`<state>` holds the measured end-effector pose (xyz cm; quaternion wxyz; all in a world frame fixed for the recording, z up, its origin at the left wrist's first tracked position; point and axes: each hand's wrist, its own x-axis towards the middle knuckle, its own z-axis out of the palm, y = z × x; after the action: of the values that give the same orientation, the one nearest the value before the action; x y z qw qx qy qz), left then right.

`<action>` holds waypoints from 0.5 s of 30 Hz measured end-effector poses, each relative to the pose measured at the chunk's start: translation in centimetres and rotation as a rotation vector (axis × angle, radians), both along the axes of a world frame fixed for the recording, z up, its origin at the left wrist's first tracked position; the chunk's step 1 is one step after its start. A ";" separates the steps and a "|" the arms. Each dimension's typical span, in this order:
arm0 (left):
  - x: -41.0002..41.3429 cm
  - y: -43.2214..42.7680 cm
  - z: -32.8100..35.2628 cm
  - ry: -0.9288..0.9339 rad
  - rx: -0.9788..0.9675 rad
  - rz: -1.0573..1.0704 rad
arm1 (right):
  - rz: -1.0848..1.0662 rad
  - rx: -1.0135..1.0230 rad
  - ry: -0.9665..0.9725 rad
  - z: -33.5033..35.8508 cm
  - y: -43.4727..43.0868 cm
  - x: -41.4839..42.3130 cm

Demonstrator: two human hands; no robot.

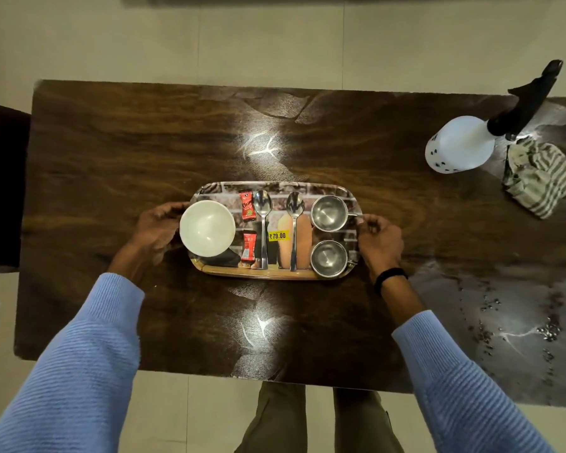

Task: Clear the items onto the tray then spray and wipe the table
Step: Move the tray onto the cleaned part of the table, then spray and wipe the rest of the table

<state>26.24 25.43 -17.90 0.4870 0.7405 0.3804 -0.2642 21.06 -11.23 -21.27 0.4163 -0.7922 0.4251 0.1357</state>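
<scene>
Left hand (pixel 156 225) and right hand (pixel 378 238) closed on the short ends of the tray (pixel 275 273), probably to carry it level. On it already: white bowl (pixel 207 228), two spoons (pixel 262 223), two steel cups (pixel 329 213), red sachets (pixel 247 206). Bare table (pixel 111 142) all around; spray bottle (pixel 461 143) and striped cloth (pixel 541 178) well apart, far right, near the edge.

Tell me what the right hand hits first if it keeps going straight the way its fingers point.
The right hand points leftward at the tray edge; just past it, probably the upper steel cup handle.
</scene>
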 end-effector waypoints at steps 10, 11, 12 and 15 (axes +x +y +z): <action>-0.3 -0.8 0.3 -0.193 0.528 -0.044 | 0.138 -0.077 -0.062 1.6 -2.4 -0.6; -0.3 -1.6 0.7 -0.242 0.560 -0.043 | 0.136 -0.087 -0.072 1.6 -2.9 -0.7; -0.3 -2.6 1.2 -0.287 0.580 -0.046 | 0.132 -0.102 -0.080 1.6 -3.6 -0.8; -0.2 -7.1 2.8 -0.483 0.566 -0.104 | 0.098 -0.147 -0.097 1.6 -6.1 -1.0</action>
<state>26.02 18.32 -15.09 0.3246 0.9051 0.2744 0.0094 20.07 -17.33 -19.66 0.3702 -0.8461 0.3737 0.0859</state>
